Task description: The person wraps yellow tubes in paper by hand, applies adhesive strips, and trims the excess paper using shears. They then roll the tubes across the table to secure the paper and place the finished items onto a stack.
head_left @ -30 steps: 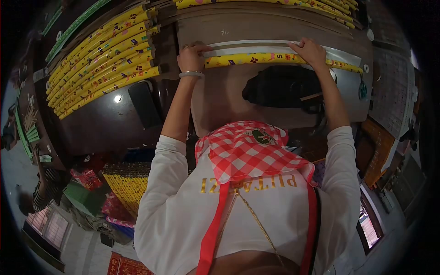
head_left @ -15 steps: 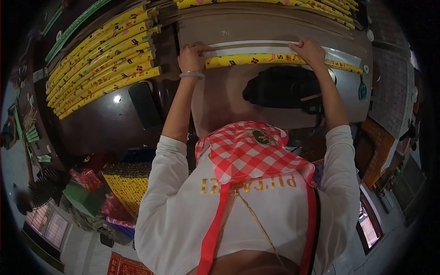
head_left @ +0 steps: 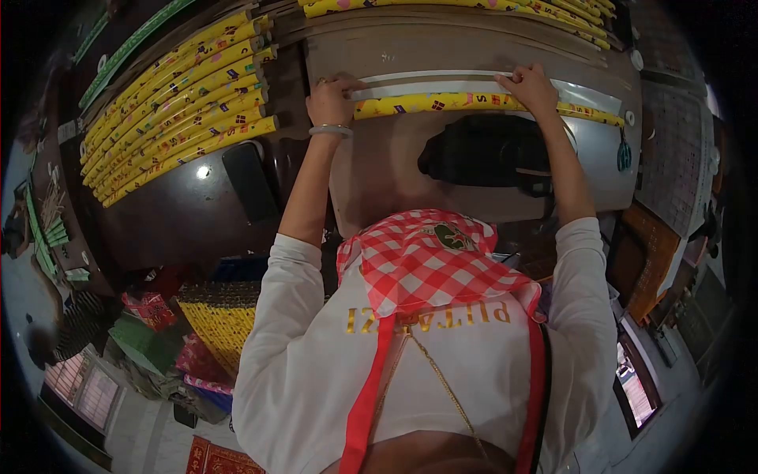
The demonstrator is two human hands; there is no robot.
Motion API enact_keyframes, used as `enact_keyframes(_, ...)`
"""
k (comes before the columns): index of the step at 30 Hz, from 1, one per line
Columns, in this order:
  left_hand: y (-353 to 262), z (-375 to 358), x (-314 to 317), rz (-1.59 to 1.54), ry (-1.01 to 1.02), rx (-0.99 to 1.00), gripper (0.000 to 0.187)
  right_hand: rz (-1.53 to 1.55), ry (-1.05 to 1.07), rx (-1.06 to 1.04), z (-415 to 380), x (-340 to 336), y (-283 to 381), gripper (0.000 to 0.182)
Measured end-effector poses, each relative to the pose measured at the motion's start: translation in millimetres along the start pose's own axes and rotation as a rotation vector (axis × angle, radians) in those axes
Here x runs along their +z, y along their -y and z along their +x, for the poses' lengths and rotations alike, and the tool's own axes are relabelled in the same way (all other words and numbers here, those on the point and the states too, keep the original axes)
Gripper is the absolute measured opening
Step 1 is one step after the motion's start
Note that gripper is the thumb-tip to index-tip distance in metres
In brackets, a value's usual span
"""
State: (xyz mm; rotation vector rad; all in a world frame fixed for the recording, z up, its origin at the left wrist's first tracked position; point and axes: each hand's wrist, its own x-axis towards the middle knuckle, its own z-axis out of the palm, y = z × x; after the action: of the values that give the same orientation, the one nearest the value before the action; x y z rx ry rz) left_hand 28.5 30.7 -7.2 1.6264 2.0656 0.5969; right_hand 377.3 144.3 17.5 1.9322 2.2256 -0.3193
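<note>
A yellow patterned roll (head_left: 442, 102) lies across the table, with a white paper edge (head_left: 588, 95) along its far side. My left hand (head_left: 331, 100) is at the left end of the paper and roll, its fingers closed on the paper edge. My right hand (head_left: 530, 88) rests farther along, thumb and fingers pinched at the white edge. Just nearer than the roll lies a black bag (head_left: 482, 150).
Many finished yellow rolls (head_left: 181, 110) lie at the left, and others (head_left: 442, 8) along the far edge. A dark phone (head_left: 249, 182) lies on the table (head_left: 178, 229). A teal tassel (head_left: 624, 154) is at the right. Another person (head_left: 59, 324) is at the far left.
My right hand has shifted very slightly left, and its forearm has moved a little. The person at the far left has moved. The roll looks nearly unchanged.
</note>
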Motion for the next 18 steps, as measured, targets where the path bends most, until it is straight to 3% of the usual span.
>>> enact_keyframes(8, -4.5, -0.5, -4.5, 0.016, -0.009, 0.013, 0.034, -0.070, -0.037, 0.021, -13.8, -4.0, 13.5, 0.036)
enact_keyframes(10, -3.4, -0.4, -2.7, 0.008, -0.021, 0.024, 0.034, -0.120, -0.334, -0.104, -18.5, -2.9, 25.0, 0.032)
enact_keyframes(15, -1.5, 0.1, -1.8, 0.001, -0.017, 0.029, 0.033, 0.069, -0.146, -0.085, -18.0, 2.5, 78.3, 0.033)
enact_keyframes(18, 2.9, 1.4, 0.4, -0.038, 0.019, -0.014, 0.032, 0.160, -0.017, -0.036, -7.0, 13.8, 76.6, 0.033)
